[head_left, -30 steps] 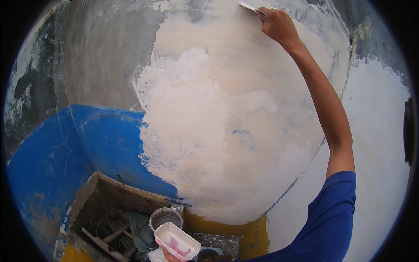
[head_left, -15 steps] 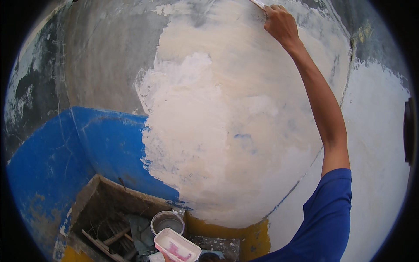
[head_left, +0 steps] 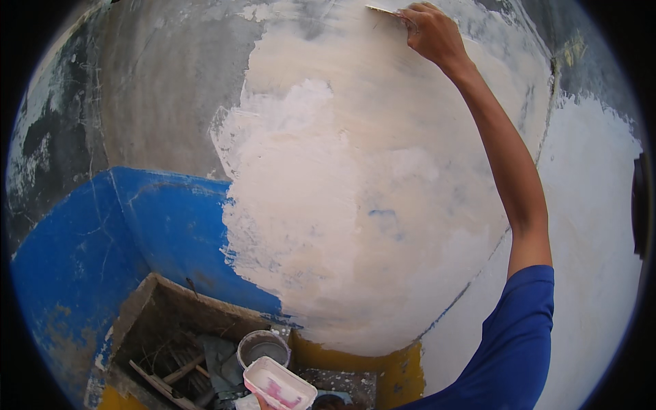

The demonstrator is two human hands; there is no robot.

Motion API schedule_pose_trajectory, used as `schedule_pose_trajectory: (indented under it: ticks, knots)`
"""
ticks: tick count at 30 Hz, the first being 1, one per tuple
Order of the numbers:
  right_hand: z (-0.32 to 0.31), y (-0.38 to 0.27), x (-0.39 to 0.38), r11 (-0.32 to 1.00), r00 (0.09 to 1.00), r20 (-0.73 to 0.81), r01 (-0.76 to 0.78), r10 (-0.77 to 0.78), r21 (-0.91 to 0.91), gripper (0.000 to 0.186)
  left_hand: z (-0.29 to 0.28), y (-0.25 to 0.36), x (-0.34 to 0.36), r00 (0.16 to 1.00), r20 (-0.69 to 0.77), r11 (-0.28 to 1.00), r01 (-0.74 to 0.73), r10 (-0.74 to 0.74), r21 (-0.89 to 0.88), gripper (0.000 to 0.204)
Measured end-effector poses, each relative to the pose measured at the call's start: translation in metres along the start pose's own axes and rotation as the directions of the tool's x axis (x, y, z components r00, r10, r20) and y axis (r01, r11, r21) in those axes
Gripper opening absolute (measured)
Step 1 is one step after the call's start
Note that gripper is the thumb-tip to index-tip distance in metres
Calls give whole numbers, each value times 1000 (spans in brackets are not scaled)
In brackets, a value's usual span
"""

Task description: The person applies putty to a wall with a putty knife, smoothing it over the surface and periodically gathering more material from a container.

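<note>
My right hand [head_left: 437, 34] is raised high against the wall, its fingers closed round a thin, flat putty knife [head_left: 380, 9]. The knife's edge lies on or very near the top of the cream-white filler coat [head_left: 403, 123]. Low in the view, my left hand [head_left: 262, 402] grips a white rectangular plastic tub [head_left: 290, 380] from its left side; only a little of that hand shows. Pinkish-red smears and some whitish paste mark the inside of the tub.
Behind the tub stands a round bucket [head_left: 265, 336]. A concrete trough [head_left: 140, 301] at the lower left holds wood pieces and cloth. Blue paint [head_left: 171, 219] covers the lower left wall, bare grey plaster [head_left: 171, 89] above it. A wall corner runs down at the right.
My right hand has turned and shifted slightly left and down, bringing more of the putty knife into view, now nearly level. The tub in my left hand has barely moved.
</note>
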State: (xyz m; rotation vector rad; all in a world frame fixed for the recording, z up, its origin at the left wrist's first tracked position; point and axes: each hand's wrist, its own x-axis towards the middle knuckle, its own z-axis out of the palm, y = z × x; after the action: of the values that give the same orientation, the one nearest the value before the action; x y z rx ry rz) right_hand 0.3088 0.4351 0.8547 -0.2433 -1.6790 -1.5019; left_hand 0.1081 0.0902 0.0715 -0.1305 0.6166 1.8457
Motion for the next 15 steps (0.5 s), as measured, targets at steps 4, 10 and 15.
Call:
schedule_pose_trajectory:
  ticks: [4, 10, 15]
  knots:
    - [-1, 9, 11, 990, 997, -45, -65, 60, -122, 18, 2, -3, 3, 1000, 9, 1000, 14, -14, 10, 75]
    - [10, -10, 5, 995, 999, -6, 49, -50, -88, 20, 3, -1, 2, 1000, 5, 1000, -2, 2, 9, 74]
    - [9, 20, 38, 985, 994, -56, -102, 95, -139, 22, 7, -4, 6, 1000, 8, 1000, 16, -16, 2, 73]
